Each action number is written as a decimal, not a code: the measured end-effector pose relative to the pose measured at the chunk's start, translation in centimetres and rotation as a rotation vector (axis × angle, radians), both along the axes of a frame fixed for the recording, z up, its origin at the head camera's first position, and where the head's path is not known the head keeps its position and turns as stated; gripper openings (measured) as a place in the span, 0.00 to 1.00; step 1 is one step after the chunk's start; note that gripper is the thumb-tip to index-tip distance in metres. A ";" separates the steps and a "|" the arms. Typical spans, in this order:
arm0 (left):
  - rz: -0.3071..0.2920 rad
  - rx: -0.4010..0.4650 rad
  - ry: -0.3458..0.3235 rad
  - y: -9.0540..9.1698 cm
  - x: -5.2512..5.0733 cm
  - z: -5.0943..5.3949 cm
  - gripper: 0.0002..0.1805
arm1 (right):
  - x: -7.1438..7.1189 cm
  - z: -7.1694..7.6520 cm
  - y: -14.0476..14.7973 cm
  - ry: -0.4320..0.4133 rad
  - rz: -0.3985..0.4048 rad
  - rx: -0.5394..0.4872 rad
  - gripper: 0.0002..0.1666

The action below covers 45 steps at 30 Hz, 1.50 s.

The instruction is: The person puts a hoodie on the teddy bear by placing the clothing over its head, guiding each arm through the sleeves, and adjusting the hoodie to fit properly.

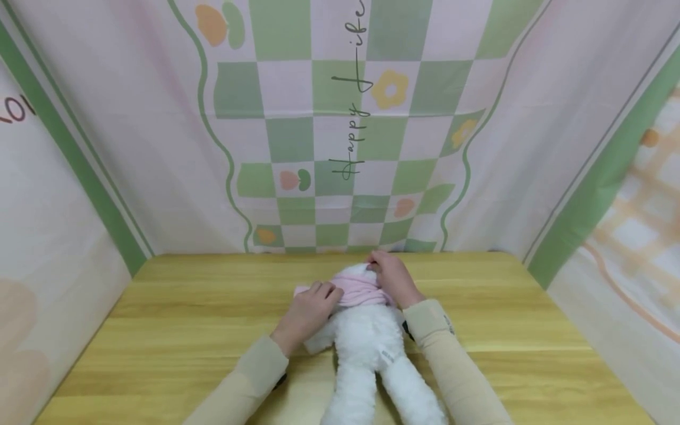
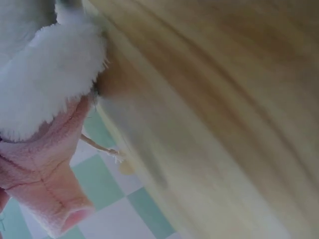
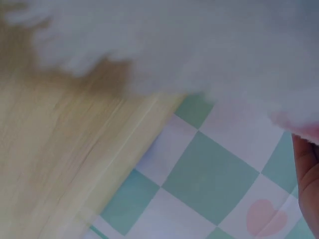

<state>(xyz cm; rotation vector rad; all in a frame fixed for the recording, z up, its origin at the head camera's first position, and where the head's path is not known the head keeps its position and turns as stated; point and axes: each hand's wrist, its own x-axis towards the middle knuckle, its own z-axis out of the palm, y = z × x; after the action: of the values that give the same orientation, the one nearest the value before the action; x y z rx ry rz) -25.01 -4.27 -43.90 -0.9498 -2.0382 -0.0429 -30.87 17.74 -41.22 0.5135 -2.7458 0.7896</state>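
A white plush toy (image 1: 366, 336) lies on the table with its legs toward me. Bunched around its head end is a small pink garment (image 1: 358, 289); white fur shows above and below it. In the left wrist view the pink garment (image 2: 45, 174) has a short sleeve (image 2: 62, 206) sticking out, and a thin cord (image 2: 99, 145) hangs beside it. My left hand (image 1: 308, 313) grips the garment's left side. At the far right of the head, my right hand (image 1: 395, 278) pinches the garment's edge with curled fingers. White fur (image 3: 199, 45) fills the top of the right wrist view.
The wooden table (image 1: 212, 319) reaches back to a hanging cloth (image 1: 340, 136) with green and white checks. More printed cloth (image 1: 58, 236) hangs at the left side, and a cloth with orange checks (image 1: 648, 212) at the right.
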 end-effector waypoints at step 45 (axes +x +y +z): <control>0.139 -0.008 -0.862 1.8 -3.6 4.9 0.07 | 0.6 -0.3 -2.4 0.201 0.098 -0.006 0.03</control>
<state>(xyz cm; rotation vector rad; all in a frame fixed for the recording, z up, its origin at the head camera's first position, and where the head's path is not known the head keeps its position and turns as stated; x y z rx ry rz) -28.60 -2.49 -38.97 -0.8674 -2.8832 -0.4339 -30.31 15.31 -41.50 0.6908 -2.5497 0.7246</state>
